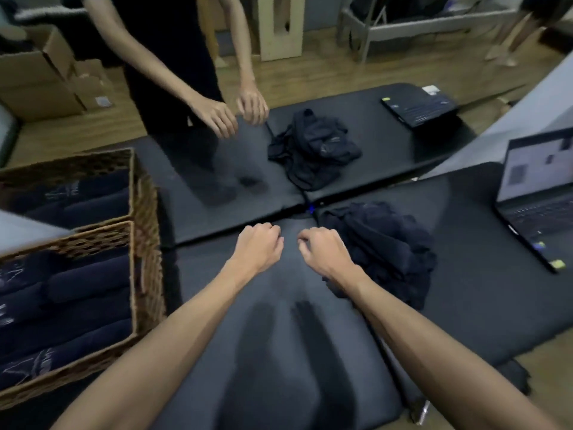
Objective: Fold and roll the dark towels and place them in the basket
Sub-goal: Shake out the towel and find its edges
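Note:
A dark towel (pixel 288 352) lies spread flat on the black table in front of me. My left hand (pixel 257 246) and my right hand (pixel 322 252) sit close together at its far edge, fingers curled and pinching the cloth. A crumpled pile of dark towels (pixel 387 252) lies just right of my right hand. At the left stands a wicker basket (pixel 145 243) holding several rolled dark towels (pixel 86 280).
A second wicker basket (pixel 133 169) with rolled towels stands behind the first. Across the table another person's hands (pixel 217 116) hold a dark cloth beside another dark pile (pixel 313 144). An open laptop (pixel 539 197) sits at the right, and another laptop (pixel 418 108) at the far right.

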